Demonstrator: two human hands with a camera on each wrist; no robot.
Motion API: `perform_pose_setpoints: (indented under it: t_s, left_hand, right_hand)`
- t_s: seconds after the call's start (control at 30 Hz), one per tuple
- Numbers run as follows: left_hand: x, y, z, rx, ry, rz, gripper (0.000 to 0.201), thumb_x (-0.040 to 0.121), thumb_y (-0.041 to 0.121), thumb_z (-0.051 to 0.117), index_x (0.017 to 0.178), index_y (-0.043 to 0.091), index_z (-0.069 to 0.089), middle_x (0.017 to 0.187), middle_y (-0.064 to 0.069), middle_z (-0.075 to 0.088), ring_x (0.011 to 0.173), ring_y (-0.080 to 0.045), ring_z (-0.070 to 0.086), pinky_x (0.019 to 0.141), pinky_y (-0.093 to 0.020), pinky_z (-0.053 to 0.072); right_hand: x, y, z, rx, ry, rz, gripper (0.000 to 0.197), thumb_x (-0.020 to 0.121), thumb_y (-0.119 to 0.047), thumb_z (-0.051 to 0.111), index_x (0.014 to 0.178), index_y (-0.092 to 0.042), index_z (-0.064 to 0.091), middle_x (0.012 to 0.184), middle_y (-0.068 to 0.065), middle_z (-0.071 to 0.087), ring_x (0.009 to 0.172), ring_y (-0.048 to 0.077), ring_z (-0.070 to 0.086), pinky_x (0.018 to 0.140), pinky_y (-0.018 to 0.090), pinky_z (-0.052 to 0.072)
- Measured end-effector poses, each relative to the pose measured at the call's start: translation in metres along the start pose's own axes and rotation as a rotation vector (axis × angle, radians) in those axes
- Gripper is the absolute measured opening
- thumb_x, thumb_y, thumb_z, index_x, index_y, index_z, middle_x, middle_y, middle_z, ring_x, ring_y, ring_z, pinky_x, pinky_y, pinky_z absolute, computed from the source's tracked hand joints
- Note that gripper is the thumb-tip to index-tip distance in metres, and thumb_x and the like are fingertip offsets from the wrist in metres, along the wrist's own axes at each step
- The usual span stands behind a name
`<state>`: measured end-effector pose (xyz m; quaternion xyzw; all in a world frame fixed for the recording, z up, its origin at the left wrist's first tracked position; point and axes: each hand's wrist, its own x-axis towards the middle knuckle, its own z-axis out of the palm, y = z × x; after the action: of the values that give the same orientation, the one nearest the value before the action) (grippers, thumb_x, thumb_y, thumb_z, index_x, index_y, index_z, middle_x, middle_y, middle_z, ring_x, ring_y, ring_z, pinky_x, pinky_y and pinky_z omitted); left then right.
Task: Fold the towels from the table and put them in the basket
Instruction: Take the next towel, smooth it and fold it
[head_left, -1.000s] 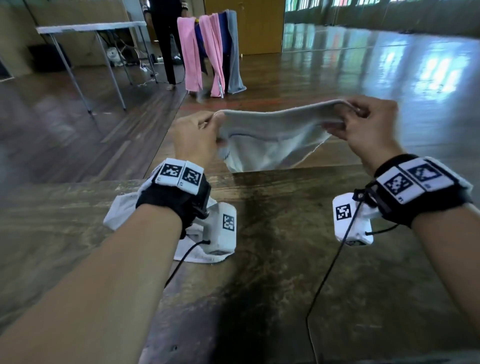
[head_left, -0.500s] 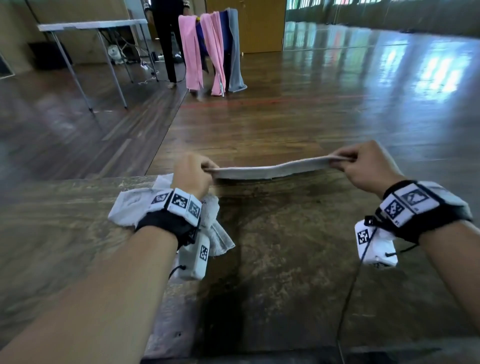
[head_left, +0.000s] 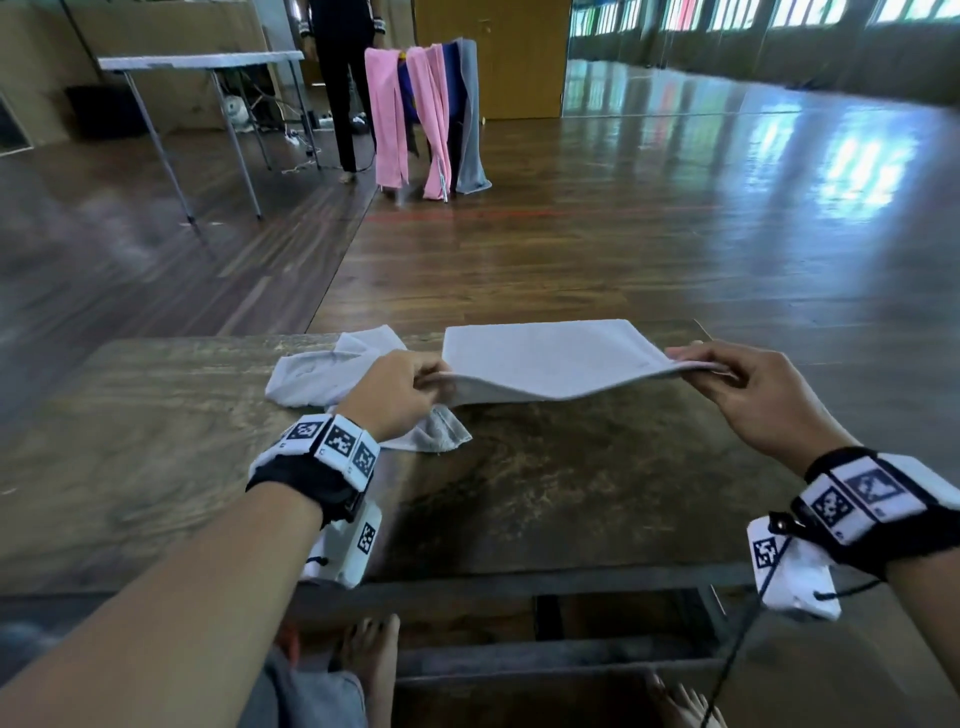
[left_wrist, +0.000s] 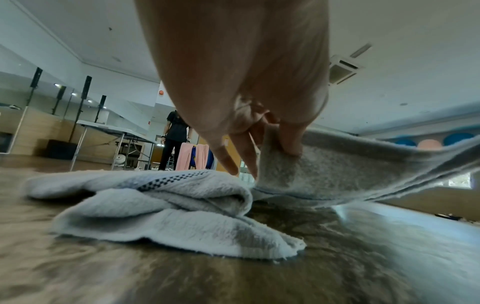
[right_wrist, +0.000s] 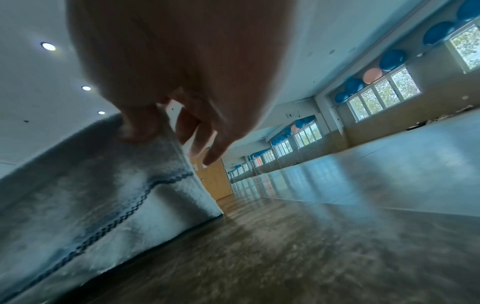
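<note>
A pale grey towel lies spread at the far edge of the wooden table, its near edge lifted off the wood. My left hand pinches the towel's near left corner between thumb and fingers. My right hand pinches the near right corner. A second pale towel lies crumpled on the table under and left of my left hand, its checked band showing in the left wrist view. No basket is in view.
The table's far edge drops to a glossy wood floor. Farther off stand a rack with pink and grey towels, a person in black and a folding table. My bare feet show under the near edge.
Both hands have come down and toward me with the towel. It hung in the air a second ago; now its far part lies flat on the table.
</note>
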<state>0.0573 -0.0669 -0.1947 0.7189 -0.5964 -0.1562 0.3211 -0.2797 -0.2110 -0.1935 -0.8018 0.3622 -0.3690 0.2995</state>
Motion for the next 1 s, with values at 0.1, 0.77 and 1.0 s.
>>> perform_pose_setpoints:
  t_s: [0.1, 0.77, 1.0]
  left_hand:
    - [-0.018, 0.002, -0.004, 0.060, -0.038, -0.001, 0.020, 0.091, 0.009, 0.060, 0.073, 0.001, 0.060, 0.067, -0.016, 0.059, 0.061, -0.015, 0.047, 0.058, -0.025, 0.037]
    - [-0.018, 0.012, 0.030, 0.194, -0.245, -0.040, 0.027, 0.094, 0.022, 0.060, 0.069, 0.013, 0.053, 0.065, -0.002, 0.054, 0.060, -0.013, 0.047, 0.057, -0.027, 0.033]
    - [-0.011, 0.023, 0.038, 0.364, -0.342, 0.003, 0.021, 0.091, 0.016, 0.055, 0.072, 0.006, 0.053, 0.070, -0.007, 0.058, 0.066, -0.020, 0.049, 0.062, -0.032, 0.036]
  right_hand:
    - [-0.016, -0.008, -0.007, 0.044, -0.088, -0.073, 0.029, 0.092, -0.009, 0.069, 0.085, -0.037, 0.073, 0.081, -0.020, 0.074, 0.077, -0.009, 0.064, 0.074, 0.003, 0.045]
    - [-0.022, 0.022, 0.010, -0.288, -0.369, 0.102, 0.020, 0.097, -0.022, 0.063, 0.078, -0.026, 0.066, 0.063, -0.016, 0.062, 0.059, 0.006, 0.053, 0.063, 0.032, 0.043]
    - [-0.023, 0.010, 0.011, -0.604, -0.628, 0.082, 0.015, 0.099, -0.024, 0.058, 0.095, -0.021, 0.072, 0.088, -0.007, 0.070, 0.081, 0.011, 0.060, 0.073, 0.031, 0.043]
